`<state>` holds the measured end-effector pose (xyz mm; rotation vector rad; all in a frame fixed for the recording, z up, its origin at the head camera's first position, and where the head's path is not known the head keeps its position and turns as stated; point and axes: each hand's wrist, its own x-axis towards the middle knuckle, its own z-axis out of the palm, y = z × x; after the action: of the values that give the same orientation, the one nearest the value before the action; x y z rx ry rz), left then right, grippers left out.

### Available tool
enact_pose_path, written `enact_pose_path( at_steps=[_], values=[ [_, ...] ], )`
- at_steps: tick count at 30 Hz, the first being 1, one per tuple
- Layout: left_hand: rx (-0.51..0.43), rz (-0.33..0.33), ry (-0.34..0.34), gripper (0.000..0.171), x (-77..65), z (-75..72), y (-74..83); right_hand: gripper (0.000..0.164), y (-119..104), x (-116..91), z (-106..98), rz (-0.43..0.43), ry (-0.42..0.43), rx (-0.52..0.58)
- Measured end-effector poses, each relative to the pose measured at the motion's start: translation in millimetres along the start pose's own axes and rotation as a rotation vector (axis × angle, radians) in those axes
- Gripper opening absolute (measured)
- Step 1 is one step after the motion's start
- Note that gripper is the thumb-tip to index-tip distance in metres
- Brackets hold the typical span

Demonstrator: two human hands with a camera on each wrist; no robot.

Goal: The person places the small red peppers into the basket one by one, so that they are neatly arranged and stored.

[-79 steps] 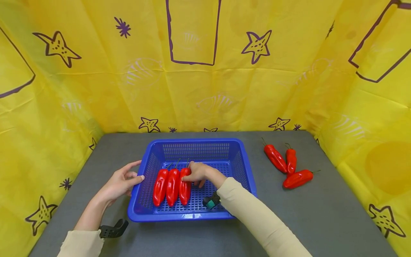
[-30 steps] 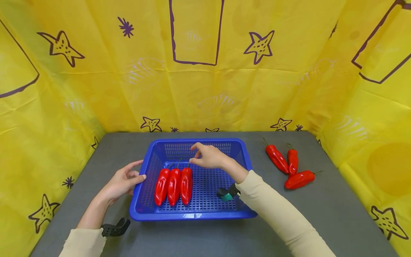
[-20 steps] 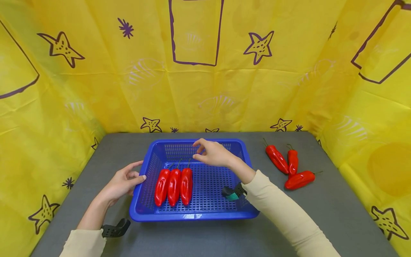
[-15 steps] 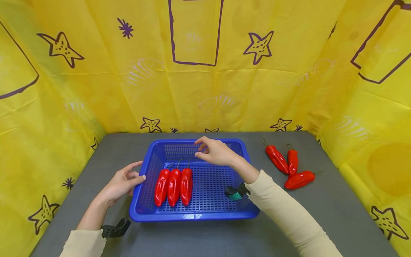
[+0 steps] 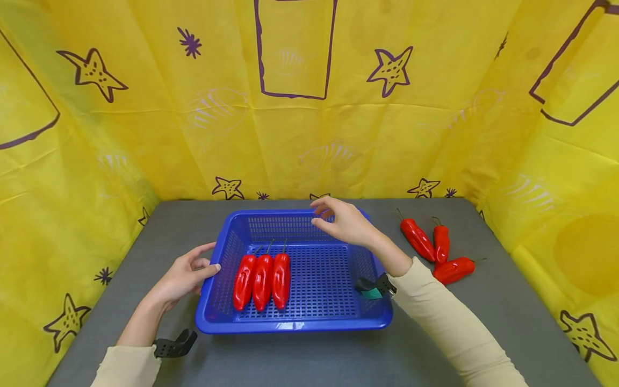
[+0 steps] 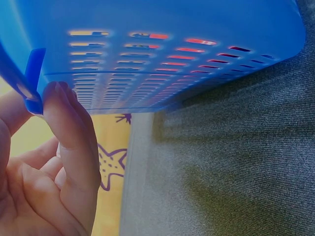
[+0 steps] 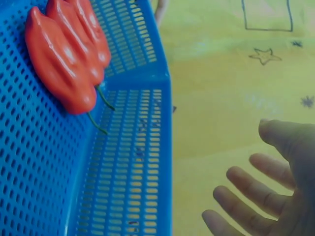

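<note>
A blue plastic basket (image 5: pixel 295 324) with slotted walls stands on the grey table. Three glossy red peppers (image 5: pixel 261 282) lie side by side in its left half, green stems toward the back wall. At the left rim my left hand (image 5: pixel 186 274) pinches the edge between thumb and fingers; the left wrist view shows this hand (image 6: pixel 69 147) from below the rim. My right hand (image 5: pixel 345 221) hovers over the basket's back right part, fingers loosely bent and apart from the thumb. In the right wrist view that hand (image 7: pixel 266 191) holds nothing.
On the table right of the basket lie three more red peppers (image 5: pixel 416 239), touching one another. Yellow cloth (image 5: pixel 309 150) with starfish drawings walls the table at the back and both sides. The grey table (image 5: pixel 290 360) extends in front of the basket.
My right hand has let go of the rightmost pepper in the basket, risen, and moved back and to the right. The left hand keeps its place on the rim.
</note>
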<state>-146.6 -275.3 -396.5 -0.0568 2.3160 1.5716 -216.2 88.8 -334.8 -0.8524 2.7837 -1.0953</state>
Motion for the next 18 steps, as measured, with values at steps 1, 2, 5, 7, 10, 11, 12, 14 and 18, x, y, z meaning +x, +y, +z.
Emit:
enact_pose_path(
  at_steps=[1, 2, 5, 7, 10, 11, 12, 14, 18],
  values=[
    [-0.001, -0.002, 0.001, 0.074, -0.1, 0.0, 0.2, 0.037, 1.6, -1.3, -2.3, -0.002, 0.012, 0.002],
    [-0.003, -0.003, 0.001, 0.074, -0.1, 0.0, 0.4, 0.037, 3.6, -2.4, -4.4, -0.002, 0.022, 0.009],
    [-0.003, -0.004, 0.001, 0.073, -0.3, 0.2, 0.9, 0.037, 9.8, -6.4, -10.4, 0.004, 0.052, 0.025],
    [-0.003, -0.004, 0.001, 0.073, -0.2, 0.2, 0.9, 0.037, 14.2, -9.0, -13.9, 0.006, 0.070, 0.035],
    [0.002, -0.005, 0.002, 0.073, 0.3, -0.1, 0.5, 0.037, 19.8, -13.8, -18.6, 0.010, 0.106, 0.048],
    [0.001, -0.006, 0.002, 0.073, 0.5, -0.2, 0.4, 0.038, 21.5, -15.6, -20.2, 0.012, 0.118, 0.052],
    [0.000, -0.006, 0.002, 0.073, 0.7, -0.3, 0.2, 0.038, 23.2, -17.4, -21.5, 0.016, 0.129, 0.055],
    [0.001, -0.007, 0.000, 0.074, 1.1, -0.5, 0.0, 0.039, 26.8, -21.4, -24.1, 0.022, 0.149, 0.057],
    [0.000, -0.007, -0.001, 0.074, 1.5, -0.6, -0.5, 0.042, 33.7, -30.1, -29.7, 0.033, 0.168, 0.065]
  ],
)
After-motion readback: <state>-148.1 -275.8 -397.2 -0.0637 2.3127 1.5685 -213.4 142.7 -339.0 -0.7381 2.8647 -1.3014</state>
